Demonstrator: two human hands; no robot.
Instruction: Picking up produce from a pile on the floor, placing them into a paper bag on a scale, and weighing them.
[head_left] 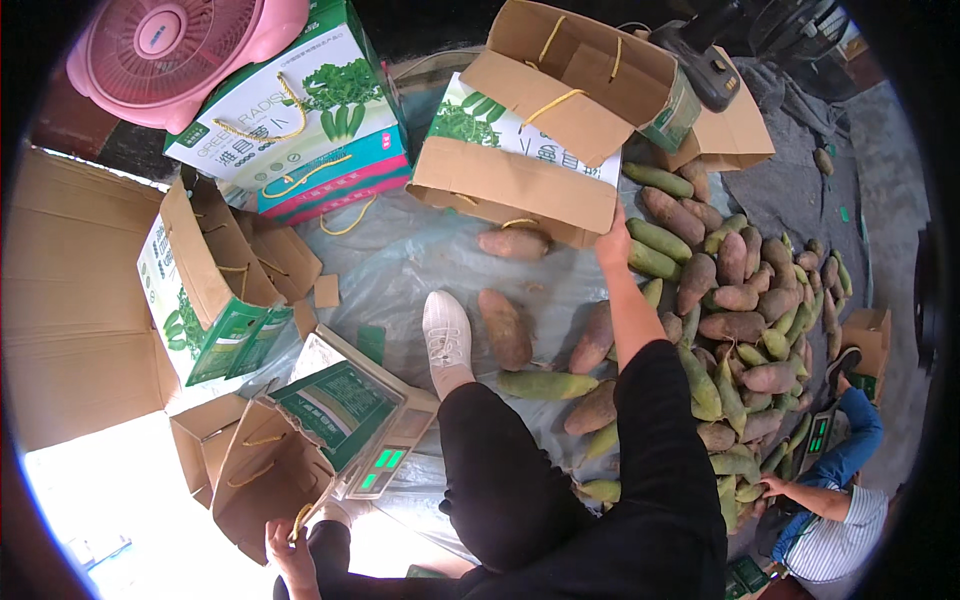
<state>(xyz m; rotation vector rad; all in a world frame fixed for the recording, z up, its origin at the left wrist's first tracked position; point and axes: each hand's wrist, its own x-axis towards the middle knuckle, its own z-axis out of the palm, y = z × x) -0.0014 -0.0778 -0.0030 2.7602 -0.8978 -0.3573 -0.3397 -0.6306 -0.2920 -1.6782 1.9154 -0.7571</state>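
My right hand reaches forward and grips the flap edge of an open cardboard box with green leaf print and yellow cord handles. My left hand is low at the left and holds the yellow cord handle of a brown cardboard box. That box stands beside a weighing scale with green digits, on which a green-printed box rests. My legs in black trousers and a white shoe stretch out between the two hands.
A big heap of green and reddish-brown long radishes lies on a plastic sheet at the right. Another person in a striped shirt squats there by a second scale. More printed boxes, a pink fan and flat cardboard sit at the left.
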